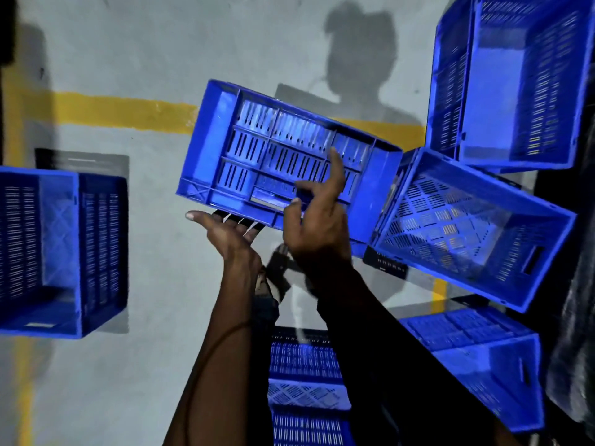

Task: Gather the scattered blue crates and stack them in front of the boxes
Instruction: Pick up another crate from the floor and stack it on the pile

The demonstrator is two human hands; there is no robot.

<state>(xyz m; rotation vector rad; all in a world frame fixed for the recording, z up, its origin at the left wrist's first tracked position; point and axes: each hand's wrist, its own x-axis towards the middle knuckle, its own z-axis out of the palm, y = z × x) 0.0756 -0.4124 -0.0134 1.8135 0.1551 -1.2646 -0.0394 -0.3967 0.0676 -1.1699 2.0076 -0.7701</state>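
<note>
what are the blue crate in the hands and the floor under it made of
The held crate looks like moulded rigid plastic: uniform blue, slightly glossy, with ribbed walls and cut ventilation slots. The floor seems to be smooth concrete or cement, matte grey and mottled, with a painted yellow line whose edges look worn.

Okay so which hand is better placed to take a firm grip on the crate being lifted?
Probably the right hand: it lies against the lifted crate at its handle slot, fingers near the opening. The left hand only props the lower edge, palm open.
</note>
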